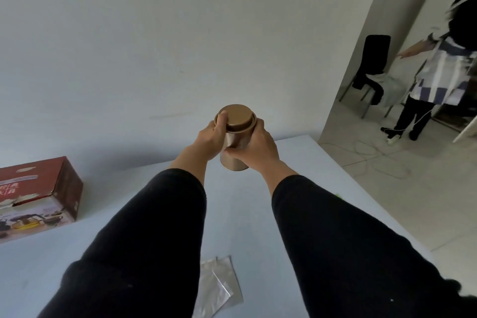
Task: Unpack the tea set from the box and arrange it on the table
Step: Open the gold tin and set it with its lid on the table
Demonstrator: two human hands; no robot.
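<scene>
A bronze tea canister (pixel 234 143) is held above the counter (pixel 154 214), left hand (pixel 210 141) gripping its lid (pixel 237 115), right hand (pixel 254 148) clasping its body

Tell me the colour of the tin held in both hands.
Matte golden-brown, lid included; the tin shows clearly in the head view.

Plain grey wall (pixel 180 33) behind; pale tiled floor (pixel 426 188) at right, with a black chair (pixel 371 70) and loose white cables (pixel 382 162).
</scene>
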